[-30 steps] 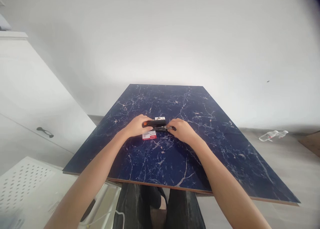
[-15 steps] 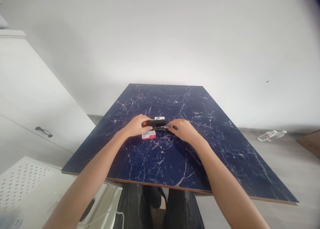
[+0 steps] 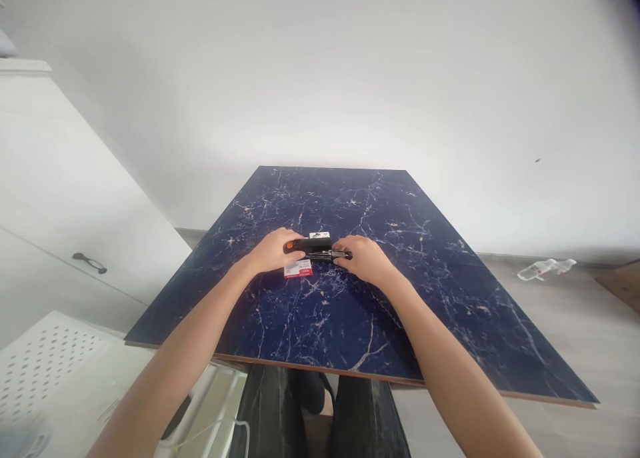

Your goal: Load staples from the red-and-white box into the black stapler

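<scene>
A black stapler (image 3: 318, 244) with an orange patch lies sideways near the middle of the blue marbled table (image 3: 320, 325). My left hand (image 3: 278, 250) is closed around its left end, thumb on the near side. At the right end, my right hand (image 3: 364, 254) pinches the stapler's silver metal part between thumb and fingers. Just below the left hand, a small red-and-white box (image 3: 299, 269) lies flat, partly covered by that hand. Behind the stapler is a white box (image 3: 319, 235) with dark print, its lower part hidden.
A white cabinet (image 3: 65, 178) with a dark handle (image 3: 89, 263) stands at the left. Below it is a white perforated surface (image 3: 45, 358). Clear plastic packaging (image 3: 545, 269) lies on the floor at right. A pale wall (image 3: 330, 71) rises behind the table.
The silver part at the stapler's right end shows more plainly between my right fingers, which have shifted slightly. My left hand keeps its hold. The whole view has moved only a little.
</scene>
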The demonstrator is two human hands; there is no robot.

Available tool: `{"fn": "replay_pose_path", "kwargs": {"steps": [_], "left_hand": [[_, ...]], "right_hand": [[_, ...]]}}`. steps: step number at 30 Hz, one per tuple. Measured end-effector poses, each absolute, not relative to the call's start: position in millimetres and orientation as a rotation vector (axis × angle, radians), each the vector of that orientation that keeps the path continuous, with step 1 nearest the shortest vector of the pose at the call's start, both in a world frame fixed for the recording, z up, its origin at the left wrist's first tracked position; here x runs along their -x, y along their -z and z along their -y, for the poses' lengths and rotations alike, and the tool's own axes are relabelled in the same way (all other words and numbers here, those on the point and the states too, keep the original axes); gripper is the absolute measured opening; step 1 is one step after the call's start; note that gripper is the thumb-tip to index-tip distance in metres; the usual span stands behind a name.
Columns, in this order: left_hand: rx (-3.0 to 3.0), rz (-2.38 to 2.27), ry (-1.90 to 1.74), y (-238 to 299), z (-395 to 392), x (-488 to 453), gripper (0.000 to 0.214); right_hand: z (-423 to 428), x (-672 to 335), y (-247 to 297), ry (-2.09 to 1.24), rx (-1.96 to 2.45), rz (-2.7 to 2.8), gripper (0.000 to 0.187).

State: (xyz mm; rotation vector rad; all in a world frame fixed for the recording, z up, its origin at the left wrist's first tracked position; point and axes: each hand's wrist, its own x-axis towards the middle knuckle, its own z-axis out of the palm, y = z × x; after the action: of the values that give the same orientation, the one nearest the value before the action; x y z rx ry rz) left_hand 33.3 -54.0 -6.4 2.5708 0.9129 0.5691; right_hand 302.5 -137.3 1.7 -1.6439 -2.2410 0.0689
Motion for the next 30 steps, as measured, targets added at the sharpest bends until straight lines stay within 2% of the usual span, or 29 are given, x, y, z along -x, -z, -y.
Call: {"fn": "replay_pose_path", "kwargs": {"steps": [12,16,20,30], "left_hand": [[-2.575,-0.919,-0.566,7.5,53.6,-32.7,0.035],[-2.57,-0.921,-0.564,7.2,54.2,-33.1,0.033],[-2.566,-0.925,-0.57,7.7,54.0,-32.8,0.034],[-2.569,-0.93,-0.553,5.3,55.8,-33.9,0.035]], "right_hand": [[135.3,-307.8,0.3,-0.198,1.582,2.194,0.008],[136.5,-305.8,-0.2,-0.177,1.586,2.21,0.015],[139.1,-302.4,-5.5,-0.089,1.589,2.272,0.006],[139.1,-301.4,-2.8,-0.106,1.676,2.264,0.011]]}}
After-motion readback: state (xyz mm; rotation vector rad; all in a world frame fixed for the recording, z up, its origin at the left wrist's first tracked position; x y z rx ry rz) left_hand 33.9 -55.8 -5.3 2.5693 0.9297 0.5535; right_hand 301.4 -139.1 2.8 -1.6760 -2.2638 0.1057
